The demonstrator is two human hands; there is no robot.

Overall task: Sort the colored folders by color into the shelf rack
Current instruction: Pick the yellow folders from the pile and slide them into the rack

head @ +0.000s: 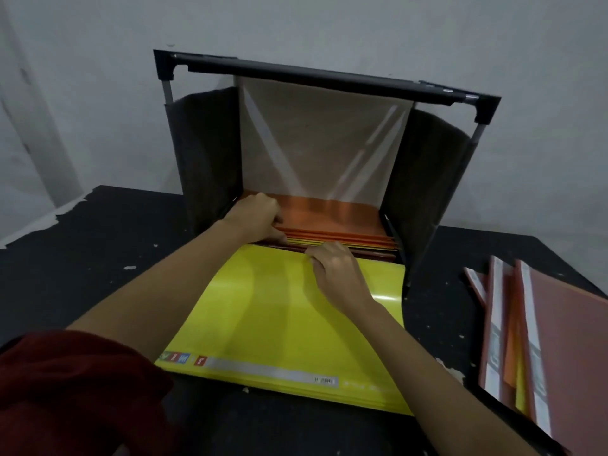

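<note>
Found yellow folder [296, 317] half out of rack [329, 77] mouth, far edge pinched in right hand [332, 268]. Stack parted by left hand [260, 215] gripping orange folders [335, 210] at front edges. Judged best to keep gap wide, slide flat onto yellow layer [345, 244], square corners.

On my feed a black table [98, 258] fills the near ground. Its top is scuffed and dotted with small white flecks [130, 267] on the left side. At the far left its black covering ends in a ragged torn edge [70, 205], with white past it. Behind stands a plain grey-white wall [329, 28], with a paler upright band [29, 120] at far left.
</note>
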